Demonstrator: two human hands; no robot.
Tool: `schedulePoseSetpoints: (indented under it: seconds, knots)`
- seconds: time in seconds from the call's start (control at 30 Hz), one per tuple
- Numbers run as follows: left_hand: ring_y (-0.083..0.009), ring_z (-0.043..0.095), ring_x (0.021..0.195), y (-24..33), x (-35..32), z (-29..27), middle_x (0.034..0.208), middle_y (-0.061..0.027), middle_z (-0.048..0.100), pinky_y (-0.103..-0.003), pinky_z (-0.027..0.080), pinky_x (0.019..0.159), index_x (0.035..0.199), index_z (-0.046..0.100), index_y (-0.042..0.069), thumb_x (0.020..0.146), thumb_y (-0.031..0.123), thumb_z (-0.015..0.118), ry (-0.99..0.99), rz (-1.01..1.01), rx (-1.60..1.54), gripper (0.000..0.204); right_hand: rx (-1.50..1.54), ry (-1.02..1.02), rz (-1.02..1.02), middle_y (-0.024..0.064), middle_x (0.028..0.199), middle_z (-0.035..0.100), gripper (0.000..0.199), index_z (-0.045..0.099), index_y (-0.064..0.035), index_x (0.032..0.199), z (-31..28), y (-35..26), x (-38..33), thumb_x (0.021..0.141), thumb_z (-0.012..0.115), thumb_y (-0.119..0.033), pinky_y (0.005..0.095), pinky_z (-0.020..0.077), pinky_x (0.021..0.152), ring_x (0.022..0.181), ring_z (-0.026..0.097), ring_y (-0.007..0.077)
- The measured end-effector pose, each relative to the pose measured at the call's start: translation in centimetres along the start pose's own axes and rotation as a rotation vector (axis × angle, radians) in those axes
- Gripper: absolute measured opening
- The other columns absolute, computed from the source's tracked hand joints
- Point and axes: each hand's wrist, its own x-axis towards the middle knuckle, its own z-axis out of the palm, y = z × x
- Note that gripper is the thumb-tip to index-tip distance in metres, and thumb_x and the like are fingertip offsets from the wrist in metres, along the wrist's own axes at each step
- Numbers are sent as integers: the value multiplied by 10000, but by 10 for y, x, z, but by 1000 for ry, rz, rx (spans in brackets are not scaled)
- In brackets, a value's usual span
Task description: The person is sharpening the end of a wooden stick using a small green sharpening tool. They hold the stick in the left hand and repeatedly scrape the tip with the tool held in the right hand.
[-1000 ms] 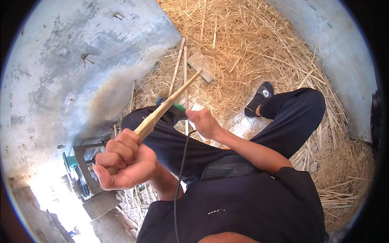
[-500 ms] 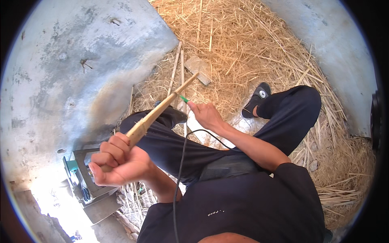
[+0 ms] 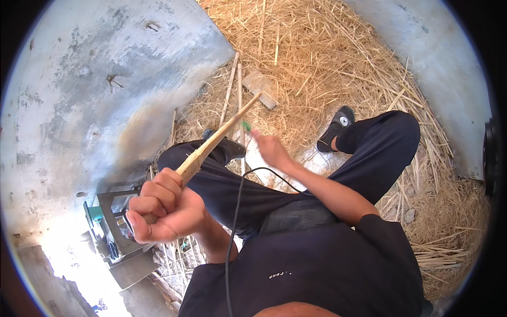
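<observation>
2 hands: left hand [image 3: 161,211] clamps bamboo stick [image 3: 219,140]; right hand [image 3: 270,149] blurred, grip unclear.

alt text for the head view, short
A seated person's left hand grips a long split bamboo stick, while the right hand holds a small green-handled tool near its far end, above straw-strewn ground.
</observation>
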Motion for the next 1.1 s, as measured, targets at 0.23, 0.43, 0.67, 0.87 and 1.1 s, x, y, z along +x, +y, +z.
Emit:
schedulePoseSetpoints:
  seconds: [0.23,0.43,0.67,0.87,1.1]
  knots:
    - [-84,113,373,0,1,0,434,26,194,-260,162,401,536,233,144,887,319,353,-46,-13,-10,410,200,-30,-72,74,404,387,615,487,-41,535,4,0,0,963,311,-447,372,305,402,362,377,177]
    - [-83,114,373,0,5,0,434,27,192,-261,162,401,534,226,144,890,318,353,-39,-6,-7,416,29,-47,272,79,404,356,642,457,-20,522,2,6,1,964,306,-460,394,327,419,366,381,193]
    - [-84,120,373,1,2,-3,429,26,193,-262,169,402,533,226,144,890,324,360,-21,-18,-13,422,73,-64,156,126,430,451,617,549,-20,565,3,3,-5,953,341,-452,414,377,431,384,448,232]
    - [-95,135,370,0,2,-4,426,19,200,-272,190,400,532,245,131,889,309,352,-200,-24,-116,412,74,-98,-143,146,428,413,505,565,31,666,-5,-5,-9,970,368,-322,386,361,395,358,421,207]
    - [-99,183,320,-5,19,-15,379,0,266,-269,209,335,519,304,89,870,274,363,-370,-28,-218,402,0,16,-67,189,461,461,502,576,21,661,-9,-30,-20,963,380,-329,402,360,401,377,458,292]
